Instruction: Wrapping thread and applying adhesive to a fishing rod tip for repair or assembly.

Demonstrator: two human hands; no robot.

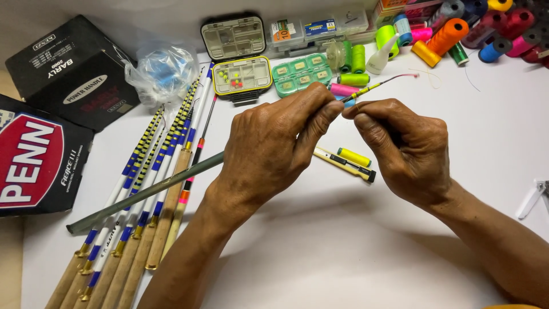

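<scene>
both hands meet at frame centre, fingertips nearly touching, each pinched on the same thin fishing rod section (143, 194). left hand (274, 149) wraps the dark grey-green shaft, thumb and fingers closed around it; the shaft runs out from under that hand down to the lower left of the frame. right hand (403, 146) pinches the rod just past the left fingertips. beyond the pinch the slim yellow-and-black banded tip (372, 87) continues toward upper right, ending in a pink bit.

white table (343, 252) underneath. left of centre: a row of rods with cork handles (128, 252) and blue/yellow/black banding, laid parallel. just below the hands: a small yellow thread spool (354, 157) and a cream pen-like tool (343, 162), side by side. top centre: open small tackle box (241, 57) and a green compartment box (299, 73). top right: cluster of thread spools (474, 28), orange, pink, blue, green. far left: black cartons (51, 114); clear plastic bag (162, 71) next to them.
</scene>
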